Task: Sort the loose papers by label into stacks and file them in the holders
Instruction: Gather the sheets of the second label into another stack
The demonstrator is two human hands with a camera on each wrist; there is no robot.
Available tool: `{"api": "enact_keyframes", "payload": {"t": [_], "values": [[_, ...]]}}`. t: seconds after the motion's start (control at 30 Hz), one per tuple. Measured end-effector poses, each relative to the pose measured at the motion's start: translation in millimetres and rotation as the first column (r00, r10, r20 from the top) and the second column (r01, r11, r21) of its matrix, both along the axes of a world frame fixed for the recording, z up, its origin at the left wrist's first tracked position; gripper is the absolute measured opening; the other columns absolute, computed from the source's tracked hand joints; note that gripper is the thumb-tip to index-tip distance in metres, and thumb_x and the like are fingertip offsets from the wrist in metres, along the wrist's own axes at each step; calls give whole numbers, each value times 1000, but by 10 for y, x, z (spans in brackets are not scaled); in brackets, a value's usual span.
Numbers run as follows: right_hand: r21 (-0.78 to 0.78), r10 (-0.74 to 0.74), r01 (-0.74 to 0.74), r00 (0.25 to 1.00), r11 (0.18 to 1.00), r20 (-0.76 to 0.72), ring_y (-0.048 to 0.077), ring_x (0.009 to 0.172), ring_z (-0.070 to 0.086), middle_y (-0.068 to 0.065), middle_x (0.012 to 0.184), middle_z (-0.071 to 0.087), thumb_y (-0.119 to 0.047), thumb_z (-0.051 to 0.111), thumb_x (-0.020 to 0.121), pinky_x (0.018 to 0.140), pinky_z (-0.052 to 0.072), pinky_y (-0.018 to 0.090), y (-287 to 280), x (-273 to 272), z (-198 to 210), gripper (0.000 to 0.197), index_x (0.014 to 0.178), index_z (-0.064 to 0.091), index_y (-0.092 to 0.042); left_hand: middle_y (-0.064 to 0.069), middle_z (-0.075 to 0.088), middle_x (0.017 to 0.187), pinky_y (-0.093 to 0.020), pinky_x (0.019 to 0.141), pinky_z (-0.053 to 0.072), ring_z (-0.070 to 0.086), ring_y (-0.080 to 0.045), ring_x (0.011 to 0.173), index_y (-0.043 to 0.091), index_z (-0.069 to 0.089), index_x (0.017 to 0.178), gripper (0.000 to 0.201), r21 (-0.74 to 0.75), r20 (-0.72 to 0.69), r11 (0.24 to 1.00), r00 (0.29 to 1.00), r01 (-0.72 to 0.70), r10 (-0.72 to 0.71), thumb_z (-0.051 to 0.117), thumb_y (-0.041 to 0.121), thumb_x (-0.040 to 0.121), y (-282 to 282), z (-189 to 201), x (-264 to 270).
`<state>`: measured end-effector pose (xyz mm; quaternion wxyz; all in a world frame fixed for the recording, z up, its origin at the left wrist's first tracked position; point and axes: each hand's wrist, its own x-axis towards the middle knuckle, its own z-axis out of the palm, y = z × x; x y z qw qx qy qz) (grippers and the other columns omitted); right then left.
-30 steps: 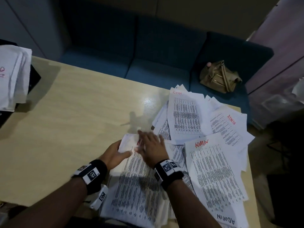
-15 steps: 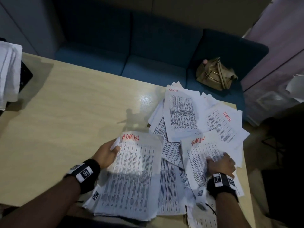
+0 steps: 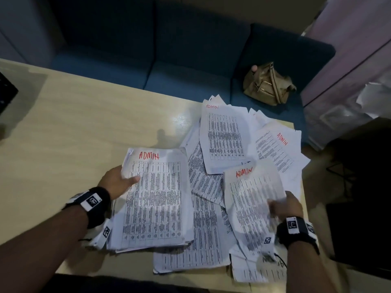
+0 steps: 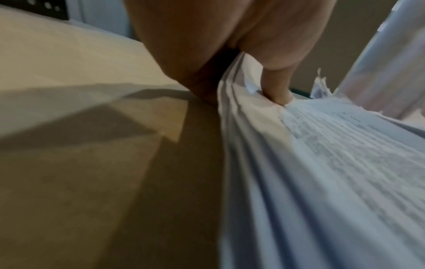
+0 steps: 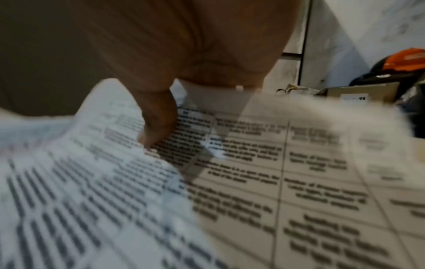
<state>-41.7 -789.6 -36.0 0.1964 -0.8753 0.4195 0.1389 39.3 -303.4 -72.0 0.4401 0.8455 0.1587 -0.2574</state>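
A stack of printed sheets (image 3: 156, 199) topped by a page marked ADMIN in red lies near the table's front edge. My left hand (image 3: 118, 182) grips its left edge, thumb (image 4: 276, 91) on top and fingers under the stack (image 4: 322, 182). To the right, my right hand (image 3: 283, 205) pinches a loose ADMIN sheet (image 3: 251, 199) by its right side and holds it lifted and curled; the thumb (image 5: 158, 123) presses on that sheet (image 5: 115, 182). More ADMIN pages (image 3: 224, 136) lie scattered behind and underneath.
The light wooden table (image 3: 74, 134) is bare to the left of the papers. A blue sofa (image 3: 169, 60) stands behind it with a tan handbag (image 3: 268, 83) on the seat. A black object (image 3: 6, 89) shows at the far left edge.
My right hand left the stack, moved right and took hold of a loose ADMIN sheet, which is now lifted. The left hand stays on the stack's left edge.
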Motion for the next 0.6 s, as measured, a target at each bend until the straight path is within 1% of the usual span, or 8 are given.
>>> {"api": "enact_keyframes", "payload": {"t": [0.07, 0.2, 0.27, 0.33, 0.4, 0.47, 0.53, 0.6], "values": [[129, 31, -48, 991, 990, 130, 26, 67, 66, 5, 69, 67, -26, 70, 80, 70, 56, 39, -84, 35, 211, 20, 94, 61, -15, -1, 70, 103, -38, 81, 52, 66, -19, 88, 21, 63, 113, 35, -4, -7, 1000, 1000, -10, 10, 70, 38, 84, -4, -6, 21], [242, 92, -171, 947, 955, 307, 26, 64, 61, 8, 67, 66, -28, 73, 80, 61, 47, 31, -151, 274, 834, 19, 85, 66, -11, 0, 70, 96, -29, 67, 49, 66, -17, 82, 19, 64, 110, 31, 21, -21, 1000, 1000, -2, 3, 71, 33, 83, 8, -15, 71], [229, 89, -194, 912, 954, 400, 20, 60, 61, 6, 65, 62, -26, 69, 85, 53, 43, 23, -74, 524, 1022, 17, 85, 64, -9, 2, 70, 97, -28, 67, 48, 66, -17, 84, 20, 64, 110, 31, 19, -25, 1000, 1000, 3, -3, 71, 32, 83, 9, -27, 100], [190, 89, -192, 890, 963, 447, 23, 76, 66, 13, 75, 64, -28, 66, 87, 62, 46, 25, 9, 874, 951, 21, 90, 65, -6, 3, 70, 98, -31, 71, 49, 67, -18, 87, 22, 65, 108, 29, -2, -37, 1000, 999, -14, 14, 72, 32, 82, -2, -26, 116], [94, 139, -190, 909, 977, 393, 35, 95, 62, 23, 97, 66, -33, 64, 88, 78, 43, 34, 112, 1234, 725, 36, 100, 64, 0, 3, 70, 99, -31, 72, 48, 66, -17, 88, 23, 65, 108, 28, -16, -48, 999, 998, -42, 42, 72, 31, 82, -20, -21, 116], [43, 124, -143, 948, 989, 295, 41, 102, 59, 26, 111, 63, -42, 62, 87, 83, 43, 39, 255, 1522, 480, 55, 109, 59, 8, 3, 71, 99, -32, 73, 48, 66, -18, 88, 23, 65, 108, 29, -33, -57, 996, 996, -77, 75, 73, 30, 81, -34, -22, 107], [-23, 146, -145, 970, 989, 195, 45, 100, 58, 34, 110, 59, -53, 58, 85, 81, 46, 42, 397, 1708, 261, 72, 107, 57, 15, 5, 70, 100, -31, 72, 47, 65, -18, 89, 24, 64, 105, 26, -40, -66, 995, 994, -91, 88, 72, 33, 82, -33, -27, 96], [-57, 136, -130, 984, 990, 118, 45, 99, 58, 35, 110, 57, -60, 60, 80, 83, 49, 44, 480, 1813, 33, 76, 105, 58, 12, 6, 69, 102, -31, 76, 47, 65, -18, 91, 29, 61, 104, 25, -27, -62, 997, 996, -70, 68, 71, 35, 82, -16, -35, 94]]}}
